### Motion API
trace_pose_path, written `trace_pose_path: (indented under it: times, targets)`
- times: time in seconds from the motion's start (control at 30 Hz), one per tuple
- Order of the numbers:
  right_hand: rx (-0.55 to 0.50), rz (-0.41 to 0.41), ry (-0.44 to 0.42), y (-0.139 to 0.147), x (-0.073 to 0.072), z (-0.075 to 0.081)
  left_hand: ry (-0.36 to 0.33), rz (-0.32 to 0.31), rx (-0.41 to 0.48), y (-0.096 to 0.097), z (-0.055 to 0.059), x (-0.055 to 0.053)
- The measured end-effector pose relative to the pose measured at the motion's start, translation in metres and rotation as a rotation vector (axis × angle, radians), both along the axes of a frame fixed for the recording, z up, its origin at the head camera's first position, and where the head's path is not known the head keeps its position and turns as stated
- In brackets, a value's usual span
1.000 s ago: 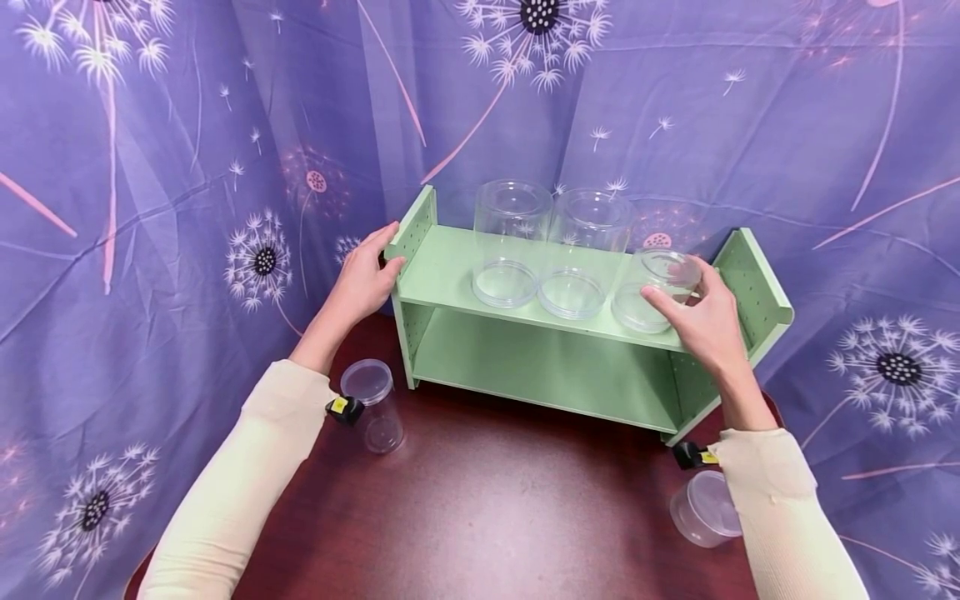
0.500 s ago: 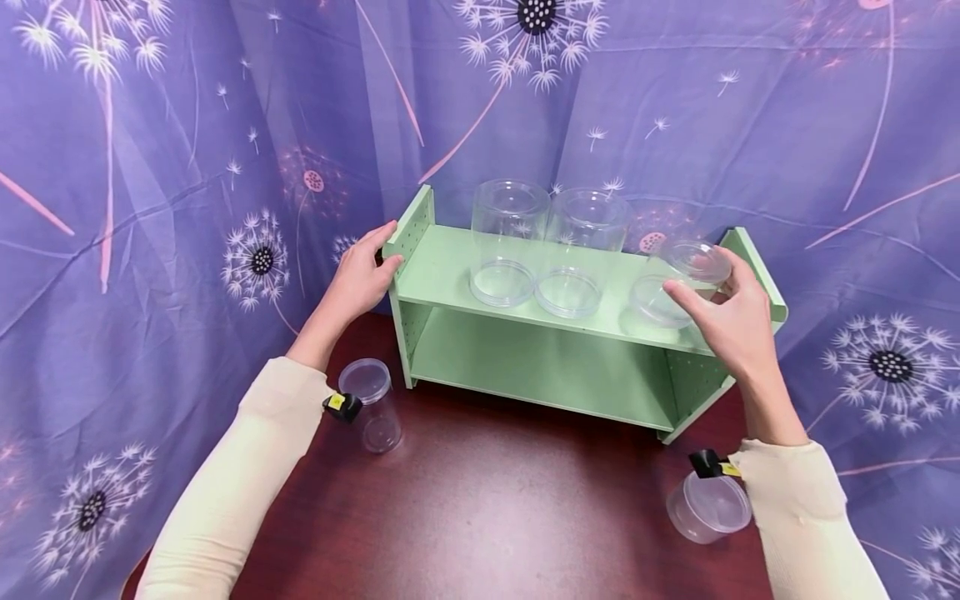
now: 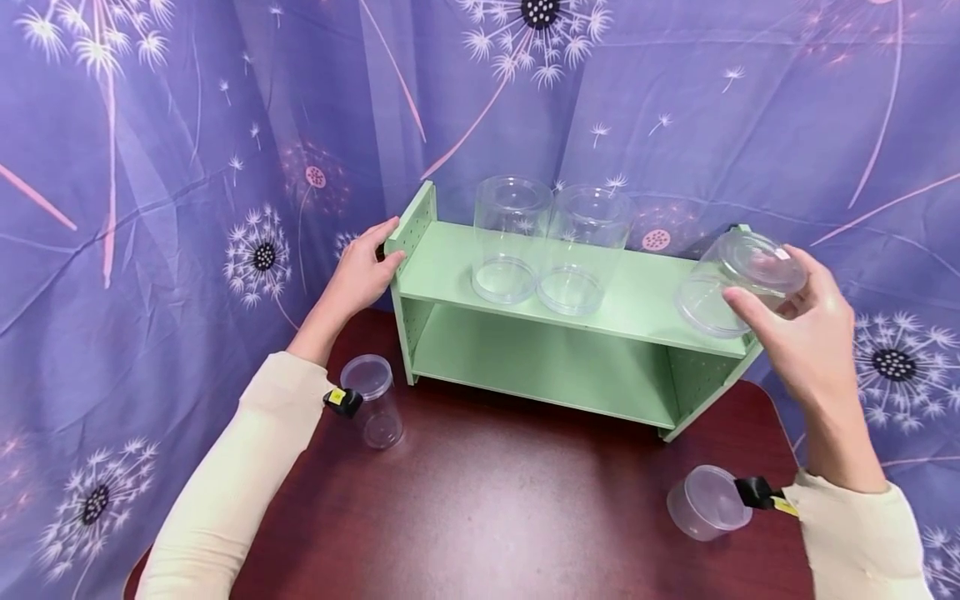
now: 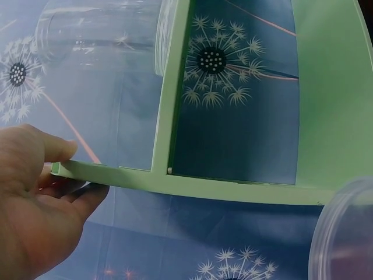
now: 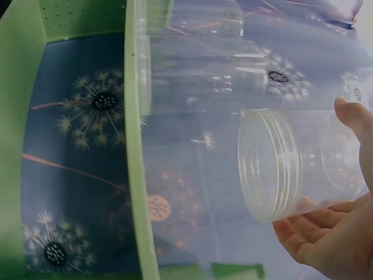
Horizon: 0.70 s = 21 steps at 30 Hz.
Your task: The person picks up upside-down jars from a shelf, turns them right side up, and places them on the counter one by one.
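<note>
My right hand [image 3: 813,333] grips a short clear plastic jar [image 3: 720,287], lid side down and tilted, over the right end of the green two-tier shelf [image 3: 600,329]. In the right wrist view, thumb and fingers wrap the jar's [image 5: 274,166] base end, and its lidded end is apart from the shelf board. My left hand [image 3: 362,271] holds the top of the shelf's left side panel, with the thumb on one face and fingers on the other in the left wrist view. Two tall clear jars, a left one [image 3: 504,283] and a right one [image 3: 572,292], stand lid down on the upper board.
A tall clear jar [image 3: 381,417] stands on the dark red table [image 3: 480,517] below my left wrist. A short clear jar [image 3: 705,504] is near my right wrist. Purple dandelion-print curtains [image 3: 300,92] hang close behind and beside the shelf.
My right hand has lifted the short jar from the upper board and carried it rightward, tilting it. My left hand keeps its hold on the side panel.
</note>
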State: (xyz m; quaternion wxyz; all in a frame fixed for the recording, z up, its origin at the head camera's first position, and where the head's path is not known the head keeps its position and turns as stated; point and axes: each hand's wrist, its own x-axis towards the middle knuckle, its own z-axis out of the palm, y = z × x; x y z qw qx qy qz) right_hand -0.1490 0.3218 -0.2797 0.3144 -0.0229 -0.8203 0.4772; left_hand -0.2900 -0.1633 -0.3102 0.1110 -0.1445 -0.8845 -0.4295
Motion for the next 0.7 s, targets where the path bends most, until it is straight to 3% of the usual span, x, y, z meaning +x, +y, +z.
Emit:
trace_pose_path:
  times: [0.27, 0.37, 0.6, 0.7]
  targets:
    - [-0.042, -0.036, 0.067, 0.018, 0.026, 0.007, 0.005, -0.015, 0.01, -0.002, -0.001, -0.001]
    - [-0.116, -0.042, 0.068, 0.026, 0.034, 0.007, 0.0, -0.021, 0.021, -0.001, -0.001, -0.002]
    - [-0.429, 0.041, 0.145, 0.037, 0.05, -0.008, 0.007, -0.021, 0.028, -0.001, -0.001, -0.002]
    - [-0.469, 0.069, 0.169, 0.04, 0.056, -0.017, 0.013, -0.023, 0.03, -0.002, -0.002, -0.002]
